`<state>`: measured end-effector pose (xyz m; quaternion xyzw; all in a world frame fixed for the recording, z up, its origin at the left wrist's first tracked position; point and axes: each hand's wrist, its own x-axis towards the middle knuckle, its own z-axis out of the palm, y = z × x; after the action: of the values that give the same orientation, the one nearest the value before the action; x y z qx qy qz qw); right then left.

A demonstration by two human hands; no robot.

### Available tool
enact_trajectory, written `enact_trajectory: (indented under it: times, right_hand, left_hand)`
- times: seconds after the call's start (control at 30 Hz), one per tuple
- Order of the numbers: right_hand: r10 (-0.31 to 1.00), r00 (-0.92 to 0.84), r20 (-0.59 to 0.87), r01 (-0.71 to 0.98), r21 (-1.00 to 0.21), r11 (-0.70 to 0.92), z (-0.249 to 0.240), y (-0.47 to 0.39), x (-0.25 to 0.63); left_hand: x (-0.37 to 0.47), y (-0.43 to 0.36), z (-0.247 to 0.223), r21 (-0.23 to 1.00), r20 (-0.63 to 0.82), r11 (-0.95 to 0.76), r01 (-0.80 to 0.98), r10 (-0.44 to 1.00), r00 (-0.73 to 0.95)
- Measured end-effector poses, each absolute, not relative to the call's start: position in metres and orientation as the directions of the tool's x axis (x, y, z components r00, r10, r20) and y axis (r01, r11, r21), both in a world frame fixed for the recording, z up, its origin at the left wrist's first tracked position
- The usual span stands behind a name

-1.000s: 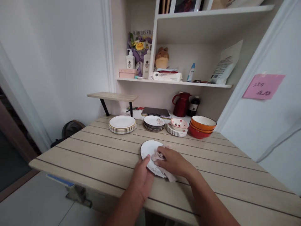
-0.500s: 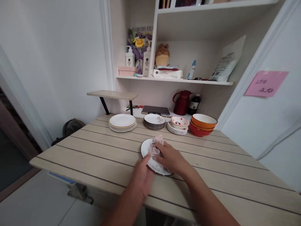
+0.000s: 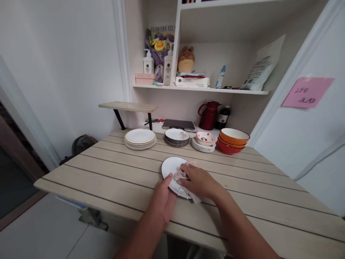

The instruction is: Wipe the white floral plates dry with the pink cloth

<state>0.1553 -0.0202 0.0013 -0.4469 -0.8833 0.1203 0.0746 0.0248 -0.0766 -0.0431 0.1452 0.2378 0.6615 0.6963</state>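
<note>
Plate (image 3: pixel 168 166), white with dark rim, located at center of frame, slightly below middle; printed pattern seen near its lower edge. Plate gripped at lower left edge by left hand (image 3: pixel 162 197): thumb laid over the rim on top, fingers tucked below, rim pinched between. Whether the plate is rested on the table (image 3: pixel 107 176) or held just above it cannot be told. Pale pink cloth (image 3: pixel 180 175) bunched and pinched in right hand (image 3: pixel 201 181), pressed on the right part of the plate; one end of cloth hung past the lower right rim. Right fingers curled over the cloth, fingertips partly hidden in it.

Row of dishes set above the plate, across mid-frame: white plate stack (image 3: pixel 140 136) left of center, dark-rimmed plate stack (image 3: pixel 176 136) near center, then pink bowl (image 3: pixel 205 137) set on small plate stack (image 3: pixel 202 148), then nested orange and red bowls (image 3: pixel 234 139) at right. Red jug (image 3: pixel 208 116) and dark bottle (image 3: pixel 222 118) placed behind, right of upper center. Pink note (image 3: pixel 308 92) stuck to wall, upper right.
</note>
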Motion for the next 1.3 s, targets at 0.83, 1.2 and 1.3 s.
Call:
enact_trajectory:
  times: [0.83,1.2,1.3]
  right_hand:
    - [0.847,-0.529,0.037,0.806,-0.288,0.516,0.001,-0.025,0.141]
    - [0.798,-0.603,0.005,0.758,-0.309,0.575,0.002,-0.023,0.149]
    - [0.786,-0.618,0.019,0.734,-0.342,0.586,0.001,-0.022,0.149]
  left_hand:
    - [0.027,-0.077,-0.040,0.531,-0.120,0.060,-0.845,0.993,-0.004]
    - [0.027,-0.078,-0.038,0.528,-0.111,0.065,-0.847,0.994,0.007]
    - [0.026,-0.077,-0.041,0.527,-0.115,0.071,-0.847,0.993,0.012]
